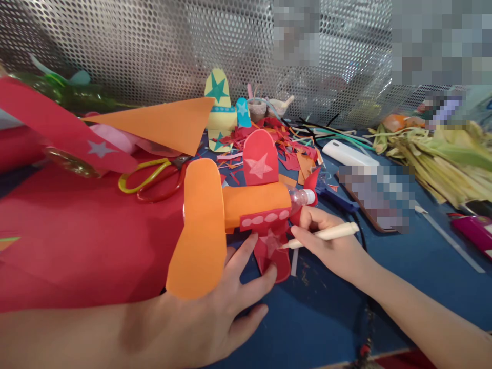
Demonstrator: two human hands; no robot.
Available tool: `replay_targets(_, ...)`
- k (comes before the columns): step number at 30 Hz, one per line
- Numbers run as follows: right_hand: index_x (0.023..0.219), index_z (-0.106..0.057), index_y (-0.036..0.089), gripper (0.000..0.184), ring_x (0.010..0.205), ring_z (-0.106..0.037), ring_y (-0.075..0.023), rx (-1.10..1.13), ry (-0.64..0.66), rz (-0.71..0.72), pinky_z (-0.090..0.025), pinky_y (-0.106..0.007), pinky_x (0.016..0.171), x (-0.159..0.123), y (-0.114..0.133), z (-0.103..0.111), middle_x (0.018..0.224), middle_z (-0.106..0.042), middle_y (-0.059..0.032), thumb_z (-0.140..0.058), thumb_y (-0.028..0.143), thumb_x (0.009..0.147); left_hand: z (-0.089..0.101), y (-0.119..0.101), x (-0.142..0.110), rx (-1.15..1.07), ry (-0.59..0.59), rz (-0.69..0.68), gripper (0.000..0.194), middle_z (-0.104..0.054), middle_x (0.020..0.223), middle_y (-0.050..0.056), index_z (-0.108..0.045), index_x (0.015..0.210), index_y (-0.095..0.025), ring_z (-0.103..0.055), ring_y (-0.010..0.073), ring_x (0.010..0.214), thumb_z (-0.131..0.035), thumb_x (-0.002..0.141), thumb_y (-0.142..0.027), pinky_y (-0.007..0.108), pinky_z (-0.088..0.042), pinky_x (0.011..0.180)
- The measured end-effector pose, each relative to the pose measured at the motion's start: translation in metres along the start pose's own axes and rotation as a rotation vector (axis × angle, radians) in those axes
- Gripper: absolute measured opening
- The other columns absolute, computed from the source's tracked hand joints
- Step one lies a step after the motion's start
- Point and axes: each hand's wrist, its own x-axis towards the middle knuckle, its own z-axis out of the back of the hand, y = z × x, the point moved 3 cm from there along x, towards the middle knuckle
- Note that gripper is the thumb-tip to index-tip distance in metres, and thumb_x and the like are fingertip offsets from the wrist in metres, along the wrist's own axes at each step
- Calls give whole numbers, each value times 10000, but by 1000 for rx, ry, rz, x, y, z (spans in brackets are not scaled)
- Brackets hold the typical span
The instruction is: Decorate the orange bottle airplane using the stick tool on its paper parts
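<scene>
Behind the blue counter [326, 307], metal mesh [154, 46] full of small round holes is standing across the back. At the far left, a red strip [49, 123] with 1 pale star is slanting above a red sheet [96, 241], which is covering much of that side. Next, scissors [166, 163] with 1 yellow loop and 1 red loop are lying at the back of this sheet, and an orange triangle [165, 123] is pointing to the left behind them.

Near the middle, a toy plane [255, 199] is resting on the counter; orange foam is wrapping its bottle body, and the white cap [309, 196] is facing right. At its left end, a broad orange panel [202, 225] is standing out. Just beside this panel, the left hand [226, 307] is having a wide grip with spread fingers, and at least 1 fingertip is touching the lower red wing [280, 264]. Upper red wing [261, 151] is pointing to the back, where red scraps [284, 146] are lying.

The right hand [334, 251] is having a narrow grip: it is pinching a cream marker [330, 233], whose tip is lying at the pale star on the lower red wing. Farther right, a phone [369, 200] is lying under pixel blur, near dry husks [426, 159].
</scene>
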Motion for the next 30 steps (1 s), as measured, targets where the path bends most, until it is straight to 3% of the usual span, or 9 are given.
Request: replay_targets(30,588,-351,228,282,456,-302,-76,-10,-24,25,-315,-194,402,0,0,3,528,-315,82,-528,233,808,-1,0,0,6,11,-4,456,-412,1435,115,-447,1366,-365,-648,262,931,-464,911,-369,445,-584,731)
